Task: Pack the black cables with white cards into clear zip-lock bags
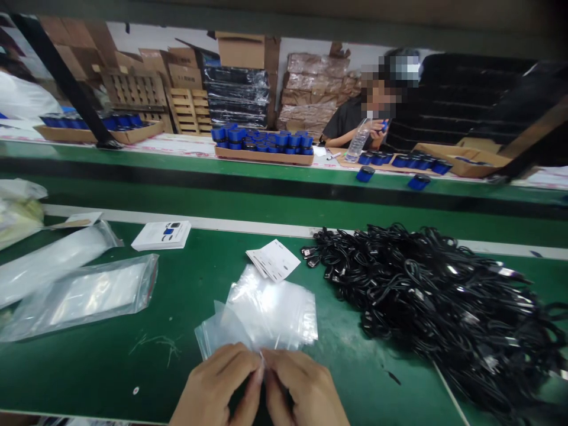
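My left hand and my right hand meet at the front of the bench, thumbs and fingertips pinched together. Between them they grip the edge of a clear plastic bag, mostly hidden behind the fingers. Just beyond lies a fanned pile of clear plastic bags, partly overlapped by the held one. A few folded white leaflets rest on the far end of that pile. To the right spreads a large heap of black USB cables.
A stack of printed cards and packs of plastic bags lie at left on the green bench. Across the belt, a person handles a blue item near a water bottle and a carton tray of blue items.
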The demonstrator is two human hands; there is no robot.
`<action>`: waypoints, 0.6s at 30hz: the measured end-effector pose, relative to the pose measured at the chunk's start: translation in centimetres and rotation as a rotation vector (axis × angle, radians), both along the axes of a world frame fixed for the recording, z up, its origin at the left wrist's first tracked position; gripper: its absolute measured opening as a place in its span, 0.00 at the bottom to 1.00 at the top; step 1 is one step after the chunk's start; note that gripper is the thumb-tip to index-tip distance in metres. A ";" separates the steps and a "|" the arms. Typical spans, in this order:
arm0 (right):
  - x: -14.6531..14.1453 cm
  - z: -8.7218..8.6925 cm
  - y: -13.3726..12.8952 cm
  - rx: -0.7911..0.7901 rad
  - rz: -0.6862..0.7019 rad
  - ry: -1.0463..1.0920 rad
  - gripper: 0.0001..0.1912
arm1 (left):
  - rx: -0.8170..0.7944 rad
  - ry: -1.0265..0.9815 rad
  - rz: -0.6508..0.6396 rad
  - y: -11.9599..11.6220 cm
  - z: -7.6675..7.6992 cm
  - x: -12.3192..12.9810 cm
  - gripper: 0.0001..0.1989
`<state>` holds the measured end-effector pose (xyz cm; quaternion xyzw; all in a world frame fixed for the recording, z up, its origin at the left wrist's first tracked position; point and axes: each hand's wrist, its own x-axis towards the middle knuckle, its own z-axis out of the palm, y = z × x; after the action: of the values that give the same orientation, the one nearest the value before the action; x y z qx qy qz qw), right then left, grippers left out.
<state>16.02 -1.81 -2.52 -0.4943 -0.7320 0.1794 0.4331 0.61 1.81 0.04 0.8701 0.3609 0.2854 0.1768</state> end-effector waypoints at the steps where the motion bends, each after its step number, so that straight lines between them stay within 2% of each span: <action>1: 0.1 0.1 0.0 -0.024 -0.001 -0.011 0.16 | 0.013 0.007 0.006 0.0 -0.1 0.0 0.09; 5: -0.2 -0.4 -0.2 0.009 -0.040 -0.041 0.11 | 0.062 0.034 0.096 -0.2 -0.6 0.2 0.10; 9: -0.7 -1.0 -0.2 0.115 -0.064 -0.100 0.09 | 0.076 0.055 0.061 -0.2 -1.3 0.0 0.13; 13: -0.9 -0.5 0.0 0.210 -0.193 -0.280 0.11 | 0.189 0.033 0.098 -0.3 -1.8 -0.4 0.14; 16: -0.7 -0.1 0.3 0.114 -0.304 -0.280 0.12 | 0.202 0.019 0.141 -0.5 -1.8 -0.8 0.15; 18: -0.7 0.0 0.4 0.005 -0.301 -0.177 0.10 | 0.180 0.014 0.149 -0.6 -1.8 -0.9 0.15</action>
<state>15.35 -1.41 -2.56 -0.6111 -0.6856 0.0667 0.3900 -0.33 1.20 -1.71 0.8551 0.3987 0.3230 0.0737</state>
